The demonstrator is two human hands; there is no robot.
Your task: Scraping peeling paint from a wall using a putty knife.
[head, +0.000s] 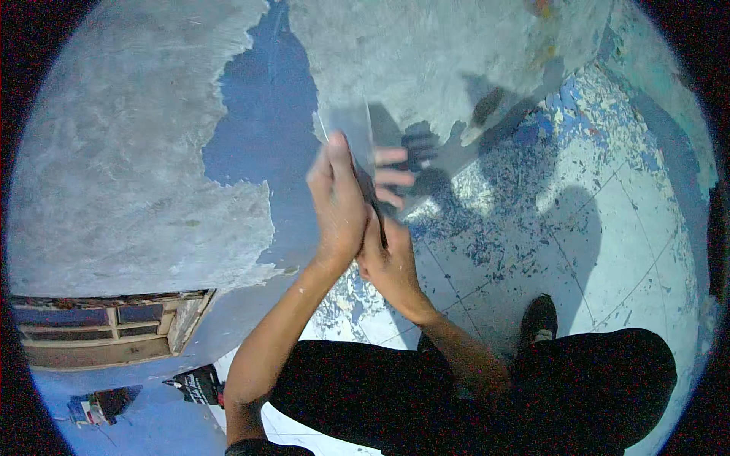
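A flat scraper with a wide metal blade (356, 122) points up against the wall, its edge at the border of the blue paint. My right hand (390, 256) is closed around the scraper's dark handle, low on the tool. Higher up, my left hand (342, 199) lies along the blade, thumb on the near side and fingers showing past the far side. Blue paint (262, 114) remains as a ragged patch between bare grey plaster areas (137, 171). The blade's far end is blurred.
Paint flakes (496, 228) litter the white tiled floor (639, 268). A shoe (539, 319) stands on the tiles. At lower left are a wooden window frame (114, 336), a black printed bag (197, 385) and an opening with wires (105, 406) in the blue wall.
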